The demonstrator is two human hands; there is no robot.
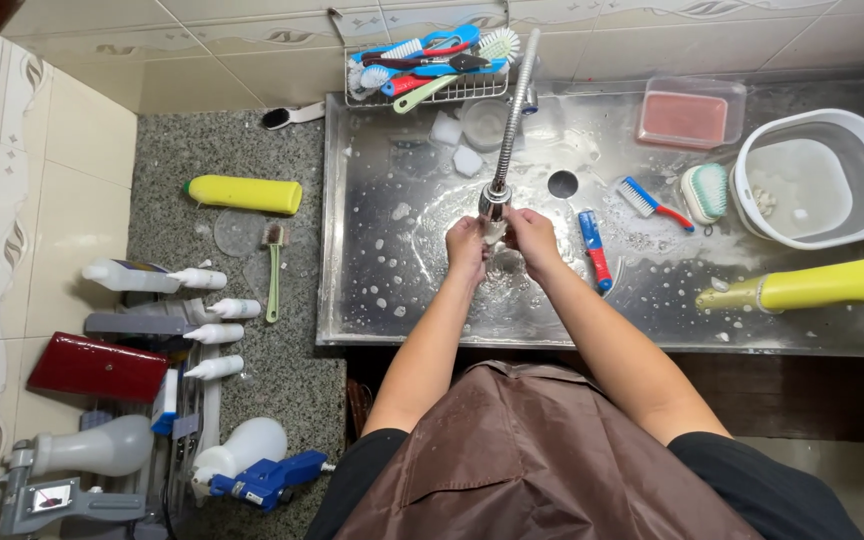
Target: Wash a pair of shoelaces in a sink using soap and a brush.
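Both hands meet under the faucet head (495,200) at the middle of the steel sink (402,300). The left hand (468,247) and the right hand (531,238) are pressed close together, fingers curled inward around something small and pale (494,232) right below the spout; what it is cannot be told, and the grip of each hand looks narrow, closed about that item. The flexible metal hose (517,100) runs up from the faucet head toward the wire rack (432,92), which holds several coloured brushes.

Just right of the right hand lies a blue and red brush (593,250) on the wet sink floor. Farther right are a blue-bristled brush (649,201), a green scrub brush (705,191), a white basin (817,175) and a pink lidded box (690,115). A yellow bottle (832,284) lies at the right edge.

On the granite counter (292,380) to the left are another yellow bottle (244,193), a green-handled brush (273,265) and 3 white squeeze bottles.
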